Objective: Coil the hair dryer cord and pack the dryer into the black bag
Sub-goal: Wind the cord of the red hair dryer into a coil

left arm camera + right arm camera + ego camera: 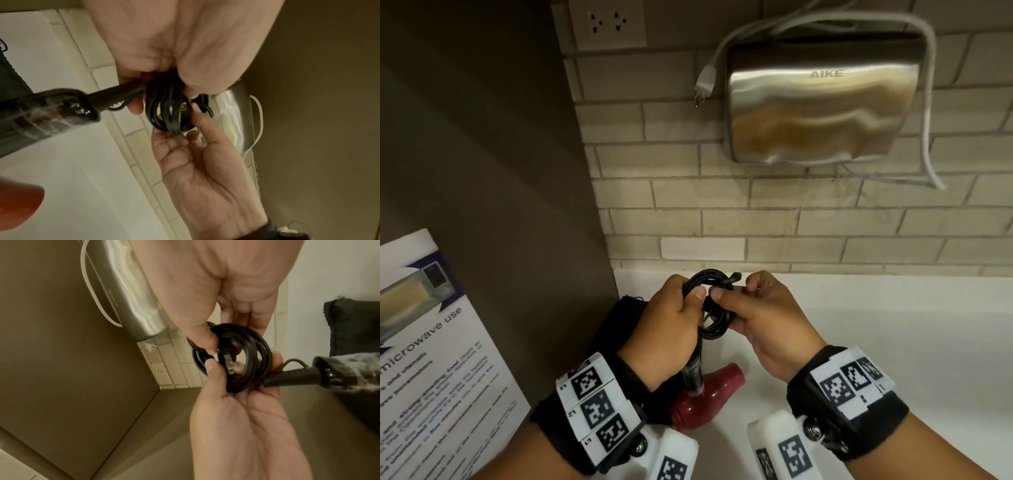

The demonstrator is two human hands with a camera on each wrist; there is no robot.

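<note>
Right, both hands are up over the white counter (859,325) at lower centre of the head view, working one bundle of black cord (714,308). Left hand (671,329) is curled round the looped cord, thumb pressed on top, gripping it tight. Right hand (760,318) comes in from the other side, thumb and forefinger pinching the plug (227,361) against the coil; you can see its metal prongs in the right wrist view, sitting inside the loops. Hanging from the coil, the dark handle runs down to the red hair dryer (705,397), low in the frame between the two wrists; whether it touches the counter, I cannot tell. Just behind the left hand, against the brown wall, sits the black bag (616,318), mostly hidden. Upper right, a steel hand dryer (822,99) on the brick wall, its own grey plug (704,84) dangling free beside it.
</note>
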